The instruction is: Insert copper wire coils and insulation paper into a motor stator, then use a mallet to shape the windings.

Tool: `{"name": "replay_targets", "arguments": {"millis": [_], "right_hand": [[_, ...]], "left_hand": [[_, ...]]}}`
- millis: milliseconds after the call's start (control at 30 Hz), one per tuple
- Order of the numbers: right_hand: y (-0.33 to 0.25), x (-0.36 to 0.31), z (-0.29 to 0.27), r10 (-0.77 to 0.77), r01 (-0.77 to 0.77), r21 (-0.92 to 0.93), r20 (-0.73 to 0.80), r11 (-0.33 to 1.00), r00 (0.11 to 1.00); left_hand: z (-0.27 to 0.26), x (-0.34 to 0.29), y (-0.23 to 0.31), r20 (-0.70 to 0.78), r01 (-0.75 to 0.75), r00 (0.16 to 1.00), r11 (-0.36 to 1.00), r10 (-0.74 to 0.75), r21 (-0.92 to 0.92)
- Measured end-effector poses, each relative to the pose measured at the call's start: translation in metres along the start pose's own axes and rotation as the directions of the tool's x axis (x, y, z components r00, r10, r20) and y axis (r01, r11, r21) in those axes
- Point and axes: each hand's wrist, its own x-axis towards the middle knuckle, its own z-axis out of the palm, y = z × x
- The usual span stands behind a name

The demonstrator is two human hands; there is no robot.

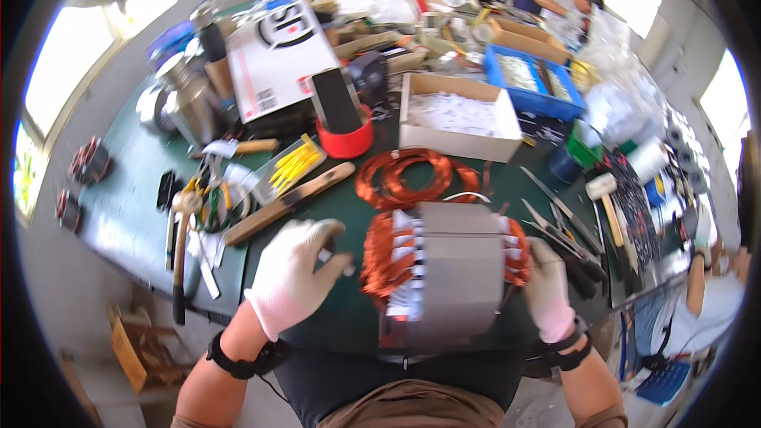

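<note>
A motor stator (462, 269) stands near the table's front edge in front of me, a grey laminated core with orange copper windings at both ends and white insulation strips along its left side. My right hand (549, 285), in a white glove, holds the stator's right end by the winding; its fingertips are partly hidden. To the left of the stator is my gloved left hand (293, 273), apart from it, thumb and fingers spread with a gap between them. Just behind the stator lie loose copper wire coils (408, 177).
A wooden bat-like tool (289, 204), a hammer (185, 206) and yellow sticks (293, 165) lie left. Behind are a phone (337, 101) on a red holder, a carton of white slips (456, 139) and a blue bin (507, 99). Pliers and scissors (559, 230) and a mallet (606, 198) lie right. Other people work nearby.
</note>
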Motion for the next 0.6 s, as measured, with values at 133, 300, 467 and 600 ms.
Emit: {"name": "replay_targets", "arguments": {"millis": [133,300,467,600], "right_hand": [[-0.012,-0.003,0.048,0.035,-0.055,0.104,0.189,0.993,0.981],[0.071,0.005,0.085,-0.086,0.087,0.000,0.150,0.996,0.985],[0.079,0.016,0.085,-0.106,0.077,0.141,0.215,0.987,0.971],[0.067,0.016,0.085,-0.157,0.147,0.059,0.234,0.987,0.959]], "left_hand": [[0.045,0.003,0.001,-0.033,-0.401,0.916,0.913,0.400,-0.080],[0.102,-0.010,-0.032,0.027,-0.195,0.976,0.928,0.214,-0.316],[0.124,-0.004,-0.053,-0.058,-0.356,0.934,0.934,0.353,-0.029],[0.126,-0.022,-0.101,-0.116,-0.418,0.884,0.878,0.452,0.234]]}}
